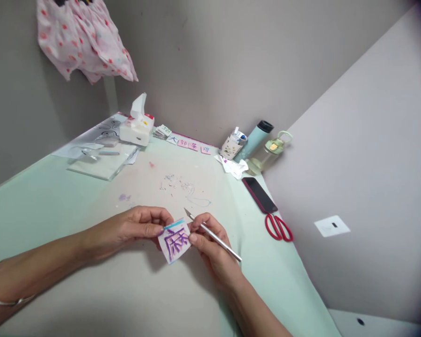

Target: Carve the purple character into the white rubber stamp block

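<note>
Where the pale green tabletop (19, 210) spreads out, the left hand (136, 225) and right hand (214, 256) hover above it, the right's grip cradling a slim silver metal craft knife (217, 239) and both pinching opposite sides of a small white paper card with purple strokes (176, 241). The card looks light, thin and easily creased, its marks perhaps smearable, so its edges seem the best hold. Both forearms (63, 255) run out of frame, the card's back is hidden, and dark specks (186, 186) beyond are too fine to identify
</note>
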{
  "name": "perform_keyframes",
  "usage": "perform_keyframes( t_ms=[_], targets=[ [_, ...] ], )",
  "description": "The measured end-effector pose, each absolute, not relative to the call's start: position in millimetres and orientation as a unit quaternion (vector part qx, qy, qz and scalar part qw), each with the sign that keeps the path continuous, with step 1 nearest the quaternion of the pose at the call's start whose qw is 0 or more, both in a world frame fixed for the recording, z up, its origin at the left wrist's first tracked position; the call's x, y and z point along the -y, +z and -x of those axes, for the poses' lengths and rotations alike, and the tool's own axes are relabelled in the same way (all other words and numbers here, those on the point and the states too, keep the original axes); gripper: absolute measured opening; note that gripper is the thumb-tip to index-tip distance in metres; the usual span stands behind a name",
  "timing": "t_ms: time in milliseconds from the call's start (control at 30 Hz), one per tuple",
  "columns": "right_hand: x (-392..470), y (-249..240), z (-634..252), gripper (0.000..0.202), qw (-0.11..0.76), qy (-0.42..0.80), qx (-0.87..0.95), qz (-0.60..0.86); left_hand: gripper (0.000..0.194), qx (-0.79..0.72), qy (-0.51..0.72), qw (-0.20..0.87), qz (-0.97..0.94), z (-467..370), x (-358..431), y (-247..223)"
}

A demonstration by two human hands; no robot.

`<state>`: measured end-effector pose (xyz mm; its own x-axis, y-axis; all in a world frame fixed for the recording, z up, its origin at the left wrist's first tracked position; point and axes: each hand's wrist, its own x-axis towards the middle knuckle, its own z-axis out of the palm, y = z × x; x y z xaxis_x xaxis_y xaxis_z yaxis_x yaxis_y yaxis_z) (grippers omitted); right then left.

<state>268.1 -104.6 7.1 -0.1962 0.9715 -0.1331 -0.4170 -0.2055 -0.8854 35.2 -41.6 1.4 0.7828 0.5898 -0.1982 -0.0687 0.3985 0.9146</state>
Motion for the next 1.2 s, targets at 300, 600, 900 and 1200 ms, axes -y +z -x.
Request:
perform_keyframes(
  t_ms=[300,600,900,1200],
  targets=[
    [105.3,2.8,-271.5,0.025,0.51,0.649,0.383,0.415,0.035,-0.284,0.163,0.737,-0.591,-37.7,42.9,8.8],
    [110.7,-2.3,-273.1,0.02,0.487,0.681,0.405,0.367,0.019,-0.248,0.153,0.755,-0.588,-35.9,40.0,4.6],
    [108.9,4.4,-268.4,0.023,0.489,0.715,0.37,0.336,0.022,-0.222,0.159,0.799,-0.536,-38.7,42.5,4.7],
    [105.9,1.4,-268.0,0.027,0.517,0.68,0.364,0.372,0.032,-0.287,0.194,0.791,-0.503,-44.7,47.7,3.4]
  ],
)
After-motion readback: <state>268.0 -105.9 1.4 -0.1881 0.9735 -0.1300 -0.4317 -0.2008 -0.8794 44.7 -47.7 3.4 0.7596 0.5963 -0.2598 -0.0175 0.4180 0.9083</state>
